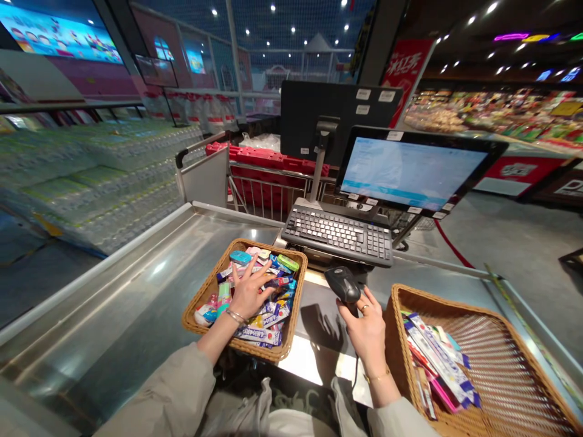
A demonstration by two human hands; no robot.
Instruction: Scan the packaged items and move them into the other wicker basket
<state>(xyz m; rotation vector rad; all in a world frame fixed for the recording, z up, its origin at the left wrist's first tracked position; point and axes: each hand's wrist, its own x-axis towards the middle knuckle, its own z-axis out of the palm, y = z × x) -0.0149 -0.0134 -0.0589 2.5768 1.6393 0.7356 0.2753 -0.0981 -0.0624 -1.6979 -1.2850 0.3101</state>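
My left hand (249, 292) lies over the left wicker basket (187, 317), fingers spread across a pile of small packaged goods. Among them are blue-and-white wrapped sticks (260, 335), a blue oval case (240, 257) and a green-capped item (288, 263). My right hand (368, 328) is wrapped round a black barcode scanner (342, 284), held above the counter between two baskets; its cable hangs down below. To the right of that hand stands a second wicker basket (505, 364) with several long wrapped sticks (439, 358) and a pink item (443, 393) at its left side.
A black keyboard (339, 233) sits behind the scanner, below a lit monitor (412, 172) and a dark screen back (337, 118). The metal counter (132, 315) has a raised rim. Beyond it are a red-trimmed cart (268, 164) and stacked bottle packs (91, 182).
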